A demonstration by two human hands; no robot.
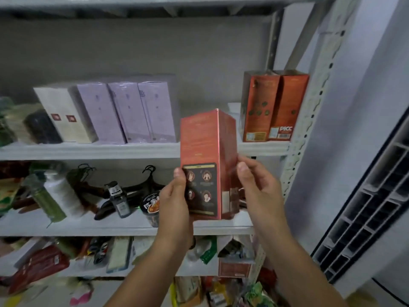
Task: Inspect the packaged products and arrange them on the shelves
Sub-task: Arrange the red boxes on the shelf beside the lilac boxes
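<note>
Shelving (88,149) ahead: left hand (177,196) and right hand (259,187) pinch red carton (199,147) low down (long axis vertical), matching cartons (274,107) up-right.

Glossy film-wrapped red cardboard box (203,151); matt white painted metal shelf (88,150).

Grey wall (132,52) behind white metal shelving (88,150); dim light.

The held box (200,151) stands upright between the left hand (177,196) and the right hand (256,187), in front of the upper shelf (88,150). On that shelf a row of boxes (124,111) stands to the left and a pair of boxes (274,107) to the right (just beside the post (309,120)). On the lower shelf (110,229), a cup (151,204) sits just left of the left hand.
</note>
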